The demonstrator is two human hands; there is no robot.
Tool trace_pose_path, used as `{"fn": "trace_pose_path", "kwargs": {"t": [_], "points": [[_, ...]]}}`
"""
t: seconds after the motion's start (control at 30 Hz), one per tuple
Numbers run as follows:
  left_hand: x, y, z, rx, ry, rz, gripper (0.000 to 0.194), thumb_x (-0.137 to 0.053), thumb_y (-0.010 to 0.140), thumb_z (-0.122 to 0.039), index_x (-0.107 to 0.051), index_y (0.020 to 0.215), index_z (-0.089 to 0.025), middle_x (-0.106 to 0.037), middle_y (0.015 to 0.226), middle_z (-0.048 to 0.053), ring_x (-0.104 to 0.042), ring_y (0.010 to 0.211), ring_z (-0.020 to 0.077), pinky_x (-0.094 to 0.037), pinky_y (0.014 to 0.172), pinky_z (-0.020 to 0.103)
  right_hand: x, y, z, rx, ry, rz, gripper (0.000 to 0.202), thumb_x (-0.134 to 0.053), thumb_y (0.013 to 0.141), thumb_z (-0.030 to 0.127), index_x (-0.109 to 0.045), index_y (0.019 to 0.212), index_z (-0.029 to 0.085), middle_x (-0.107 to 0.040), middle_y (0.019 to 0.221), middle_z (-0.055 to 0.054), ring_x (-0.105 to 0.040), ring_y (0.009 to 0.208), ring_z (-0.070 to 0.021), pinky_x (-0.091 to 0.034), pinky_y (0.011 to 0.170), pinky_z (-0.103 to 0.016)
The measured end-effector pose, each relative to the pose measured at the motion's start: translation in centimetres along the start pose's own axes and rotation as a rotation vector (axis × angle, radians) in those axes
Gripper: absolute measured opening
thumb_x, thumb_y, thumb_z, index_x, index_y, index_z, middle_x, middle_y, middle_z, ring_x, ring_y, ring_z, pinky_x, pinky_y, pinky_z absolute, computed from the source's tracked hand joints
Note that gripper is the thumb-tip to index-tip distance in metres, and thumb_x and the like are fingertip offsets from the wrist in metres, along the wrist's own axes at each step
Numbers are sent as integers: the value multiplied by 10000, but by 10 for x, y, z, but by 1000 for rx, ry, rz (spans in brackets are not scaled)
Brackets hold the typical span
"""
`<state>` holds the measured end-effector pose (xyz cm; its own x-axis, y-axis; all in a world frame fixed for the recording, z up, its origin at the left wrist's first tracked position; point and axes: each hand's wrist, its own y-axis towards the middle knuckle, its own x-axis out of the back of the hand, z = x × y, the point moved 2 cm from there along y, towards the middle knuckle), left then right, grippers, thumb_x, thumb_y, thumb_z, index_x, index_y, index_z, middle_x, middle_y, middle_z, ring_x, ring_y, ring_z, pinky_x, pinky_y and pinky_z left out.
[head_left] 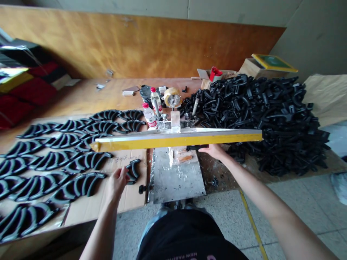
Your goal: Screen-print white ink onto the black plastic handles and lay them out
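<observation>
My left hand [119,178] is over the cardboard, its fingers pinched at the near edge of a small group of black curved plastic handles [133,169]. The fingertips partly hide the handle they grip. My right hand [215,151] is beside the metal base plate [177,182], its fingers closed on a black plastic handle [196,147]. A long screen frame with a yellow taped edge [176,140] spans above the plate and covers part of that hand and handle. An orange-tinted fixture [184,158] sits on the plate among white flakes.
Rows of curved handles [54,159] cover the cardboard [132,202] on the left. A large heap of black plastic parts [244,108] fills the right side. Two red-capped bottles [149,117] and a tape roll [172,96] stand behind the frame. Boxes [252,66] stand at the back right.
</observation>
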<state>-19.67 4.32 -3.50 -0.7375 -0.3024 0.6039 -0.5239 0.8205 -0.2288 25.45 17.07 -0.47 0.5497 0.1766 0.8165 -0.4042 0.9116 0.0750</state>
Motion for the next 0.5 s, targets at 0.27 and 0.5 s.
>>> {"fn": "trace_pose_path", "kwargs": {"t": [0.27, 0.5], "points": [[0, -38, -177, -433, -451, -69, 409, -449, 913, -448, -599, 652, -171, -580, 567, 18, -522, 504, 112, -420, 493, 212, -70, 2, 55, 304, -170, -59, 222, -680, 872, 299, -743, 1082, 260, -675, 1086, -67, -567, 1035, -221, -456, 939, -394], [-4, -54, -194, -447, -494, -32, 521, -376, 931, -587, -678, 889, -165, -642, 683, 46, -554, 560, 153, -444, 518, 264, -84, 13, 74, 324, -254, 63, 432, -609, 912, 451, -609, 1289, 240, -618, 1331, -61, -548, 1207, -223, -431, 1028, -407]]}}
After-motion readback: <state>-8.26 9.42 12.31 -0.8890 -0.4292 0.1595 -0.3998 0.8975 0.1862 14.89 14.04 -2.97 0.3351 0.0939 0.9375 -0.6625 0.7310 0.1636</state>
